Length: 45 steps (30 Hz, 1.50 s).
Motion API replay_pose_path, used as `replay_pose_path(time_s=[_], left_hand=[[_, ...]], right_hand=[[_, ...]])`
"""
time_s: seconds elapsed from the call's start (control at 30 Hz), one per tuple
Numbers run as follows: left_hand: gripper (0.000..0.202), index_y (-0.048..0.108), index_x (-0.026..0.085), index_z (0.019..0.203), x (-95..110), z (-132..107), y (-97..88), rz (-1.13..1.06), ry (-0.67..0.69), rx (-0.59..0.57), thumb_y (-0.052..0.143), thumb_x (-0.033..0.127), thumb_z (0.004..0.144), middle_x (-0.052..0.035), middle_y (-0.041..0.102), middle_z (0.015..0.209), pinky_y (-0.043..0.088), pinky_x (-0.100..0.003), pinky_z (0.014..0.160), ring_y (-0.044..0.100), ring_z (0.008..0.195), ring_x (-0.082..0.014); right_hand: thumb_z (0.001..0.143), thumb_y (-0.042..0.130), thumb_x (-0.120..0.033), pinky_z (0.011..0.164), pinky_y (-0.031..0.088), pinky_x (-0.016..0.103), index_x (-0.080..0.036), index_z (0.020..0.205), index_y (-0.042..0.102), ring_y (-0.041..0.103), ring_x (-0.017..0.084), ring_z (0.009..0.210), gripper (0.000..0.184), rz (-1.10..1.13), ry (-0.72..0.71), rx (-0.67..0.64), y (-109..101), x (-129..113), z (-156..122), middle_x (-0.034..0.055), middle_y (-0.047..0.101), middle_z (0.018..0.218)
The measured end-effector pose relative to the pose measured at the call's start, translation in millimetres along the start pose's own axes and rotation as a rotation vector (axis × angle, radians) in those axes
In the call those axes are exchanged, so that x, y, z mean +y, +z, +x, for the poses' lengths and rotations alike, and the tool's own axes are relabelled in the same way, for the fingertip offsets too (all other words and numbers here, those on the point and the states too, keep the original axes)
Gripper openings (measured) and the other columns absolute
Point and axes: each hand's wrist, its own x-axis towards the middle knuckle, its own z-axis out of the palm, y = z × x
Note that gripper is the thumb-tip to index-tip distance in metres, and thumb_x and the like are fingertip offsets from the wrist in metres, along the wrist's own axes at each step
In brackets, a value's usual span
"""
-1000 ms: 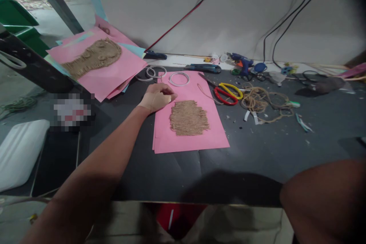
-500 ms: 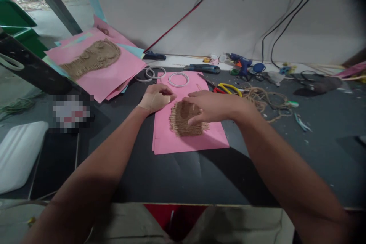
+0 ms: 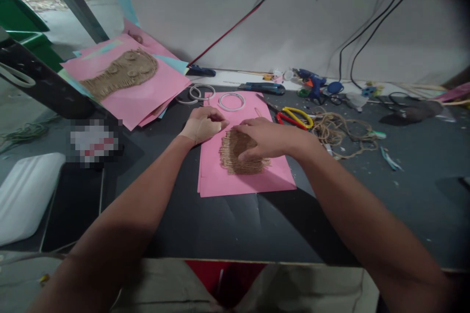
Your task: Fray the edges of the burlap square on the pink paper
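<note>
A pink paper sheet [image 3: 227,181] lies on the dark table, with a patch of brown jute strands [image 3: 235,159] laid on it. My right hand [image 3: 270,139] rests flat on that patch, fingers stretched out and pointing left. My left hand [image 3: 203,124] sits at the sheet's upper left corner, curled into a loose fist with its fingertips pressed together; what they hold, if anything, is hidden. A white tape ring [image 3: 231,101] lies on the sheet just beyond both hands.
Red and yellow scissors [image 3: 295,118] and a tangle of jute twine [image 3: 343,132] lie right of the sheet. A blue glue gun [image 3: 312,80] and a utility knife [image 3: 266,88] sit by the wall. More pink sheets with a jute shape [image 3: 121,73] lean at left.
My right arm came in from the lower right and its hand landed flat on the jute patch; since half a second ago it barely shifted. My left hand stayed in place.
</note>
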Motion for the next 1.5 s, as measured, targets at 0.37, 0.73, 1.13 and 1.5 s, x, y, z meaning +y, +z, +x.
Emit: replay_pose_path(time_s=[0.37, 0.73, 1.13, 1.5], left_hand=[[0.009, 0.078, 0.020, 0.078, -0.3, 0.3, 0.2, 0.000, 0.009, -0.006, 0.076, 0.029, 0.078, -0.0061, 0.079, 0.086, 0.055, -0.034, 0.078, 0.068, 0.076, -0.0185], [0.010, 0.079, 0.019, 0.079, 2.1, -0.1, -0.1, 0.018, -0.001, -0.009, 0.076, 0.029, 0.078, -0.0064, 0.080, 0.084, 0.056, -0.034, 0.078, 0.069, 0.077, -0.0194], [0.014, 0.079, 0.018, 0.080, -1.9, 0.1, -1.9, -0.112, 0.027, -0.081, 0.083, 0.027, 0.070, -0.0062, 0.079, 0.083, 0.056, -0.031, 0.074, 0.069, 0.075, -0.0175], [0.022, 0.079, 0.016, 0.081, -7.7, 1.0, 1.7, -0.169, 0.036, -0.063, 0.087, 0.032, 0.068, -0.0065, 0.078, 0.080, 0.053, -0.031, 0.071, 0.069, 0.074, -0.0179]], right_hand=[[0.087, 0.067, -0.053, 0.096, 0.050, 0.048, -0.015, 0.152, 0.056, 0.059, 0.042, 0.127, 0.076, -0.026, 0.005, -0.016, -2.7, -3.9, -1.1, 0.0217, 0.064, 0.140], [0.086, 0.068, -0.055, 0.100, 0.049, 0.049, -0.019, 0.153, 0.056, 0.059, 0.042, 0.127, 0.077, -0.038, 0.015, -0.006, 3.2, -1.0, 2.3, 0.0200, 0.062, 0.144], [0.090, 0.067, -0.052, 0.097, 0.048, 0.048, -0.017, 0.154, 0.056, 0.062, 0.041, 0.122, 0.074, -0.065, -0.001, 0.000, 2.9, -1.8, 3.1, 0.0216, 0.063, 0.142], [0.088, 0.072, -0.045, 0.099, 0.048, 0.044, -0.016, 0.149, 0.058, 0.064, 0.039, 0.122, 0.070, 0.013, 0.020, 0.011, -1.1, -1.1, 0.7, 0.0195, 0.068, 0.136]])
